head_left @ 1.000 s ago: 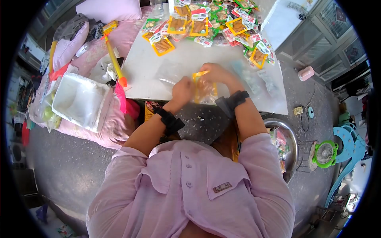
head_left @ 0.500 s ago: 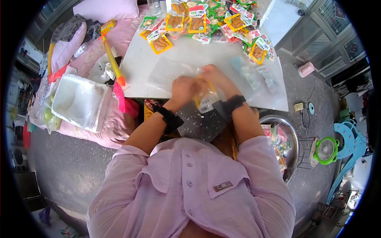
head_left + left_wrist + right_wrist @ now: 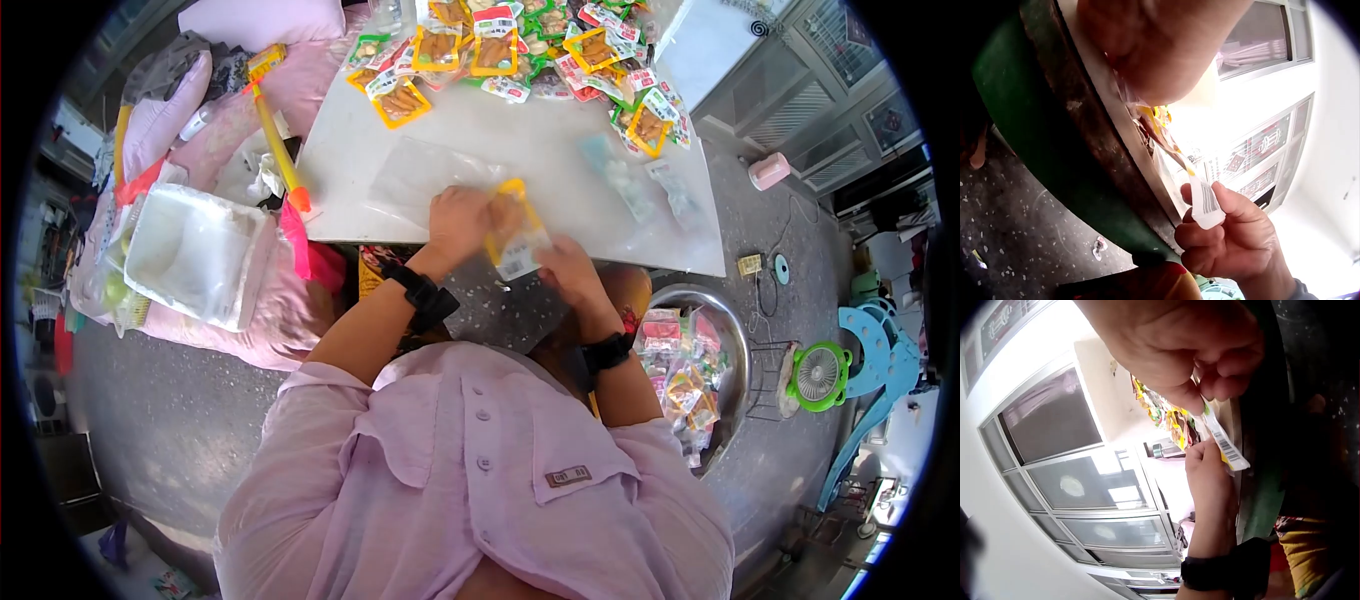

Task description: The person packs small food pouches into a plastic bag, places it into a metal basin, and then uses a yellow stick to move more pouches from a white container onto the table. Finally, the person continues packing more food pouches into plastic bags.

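A yellow-edged snack packet with a white barcoded end is held between both hands above the table's near edge. My left hand grips its left side, the knuckles covering part of it. At the lower right corner, my right hand pinches the white end between thumb and fingers, as the right hand also shows in the left wrist view. A clear plastic bag lies flat on the table beside and behind the left hand. In the right wrist view the barcoded end sticks out below the right fingers.
Many snack packets are heaped at the table's far side. Pale blue-and-clear packets lie to the right. A metal basin of packets stands right of my legs; a white foam box sits on the bed at left.
My right hand has moved from the packet's far end down to its near right corner. The left hand stays on the packet's left side. More of the packet and basin now shows.
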`<control>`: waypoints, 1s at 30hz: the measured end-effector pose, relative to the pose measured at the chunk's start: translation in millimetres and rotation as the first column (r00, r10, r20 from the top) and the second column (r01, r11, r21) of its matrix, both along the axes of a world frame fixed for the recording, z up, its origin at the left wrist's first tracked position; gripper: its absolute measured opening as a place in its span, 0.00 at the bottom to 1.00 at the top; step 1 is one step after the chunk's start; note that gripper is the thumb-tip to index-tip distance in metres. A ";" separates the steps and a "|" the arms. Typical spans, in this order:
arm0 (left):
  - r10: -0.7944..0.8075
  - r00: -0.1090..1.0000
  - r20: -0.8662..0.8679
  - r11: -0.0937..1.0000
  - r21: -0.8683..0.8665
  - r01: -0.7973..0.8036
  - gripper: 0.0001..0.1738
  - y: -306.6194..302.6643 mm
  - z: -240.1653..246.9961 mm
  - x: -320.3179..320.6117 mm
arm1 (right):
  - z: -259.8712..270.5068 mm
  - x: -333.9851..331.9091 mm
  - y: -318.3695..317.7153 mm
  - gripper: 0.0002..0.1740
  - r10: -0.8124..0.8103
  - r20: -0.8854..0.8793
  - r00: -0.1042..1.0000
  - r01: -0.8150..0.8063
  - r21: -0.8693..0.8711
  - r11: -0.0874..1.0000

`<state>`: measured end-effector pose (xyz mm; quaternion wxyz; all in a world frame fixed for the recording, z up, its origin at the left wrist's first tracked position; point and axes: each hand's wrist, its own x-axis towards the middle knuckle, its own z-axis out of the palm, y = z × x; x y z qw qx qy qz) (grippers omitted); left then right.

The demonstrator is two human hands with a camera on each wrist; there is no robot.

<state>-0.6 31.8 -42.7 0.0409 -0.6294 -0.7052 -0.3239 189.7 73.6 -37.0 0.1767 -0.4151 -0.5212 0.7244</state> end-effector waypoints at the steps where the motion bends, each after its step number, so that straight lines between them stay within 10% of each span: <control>1: -0.008 1.000 0.011 1.000 -0.017 0.009 0.03 0.4 -0.8 -1.6 | 4.5 -2.3 -2.0 0.11 -0.075 -0.032 0.997 0.075 -0.002 0.997; 9: -0.119 0.985 0.123 0.987 0.119 0.104 0.04 2.5 -1.5 -1.7 | 19.6 -5.8 10.8 0.11 -0.310 -0.354 0.882 0.315 -0.045 0.948; 15: -0.171 0.967 0.191 0.982 0.117 0.151 0.03 5.0 5.3 2.9 | 11.9 -5.8 29.2 0.13 -0.178 -0.326 0.929 0.162 -0.077 0.984; 24: -0.257 0.946 0.197 0.960 0.168 0.226 0.02 -1.4 5.7 6.2 | 2.9 -51.1 28.7 0.10 -0.307 -0.140 0.941 0.338 0.403 0.851; 27: -0.240 0.952 0.189 0.960 0.193 0.204 0.02 -7.7 13.6 8.7 | -9.5 -52.1 35.5 0.12 -0.357 0.115 0.927 0.078 0.871 0.484; 30: -0.245 0.952 0.181 0.957 0.204 0.207 0.02 -10.3 8.3 11.4 | -8.9 -48.8 35.1 0.12 -0.284 0.125 0.950 0.067 0.811 0.581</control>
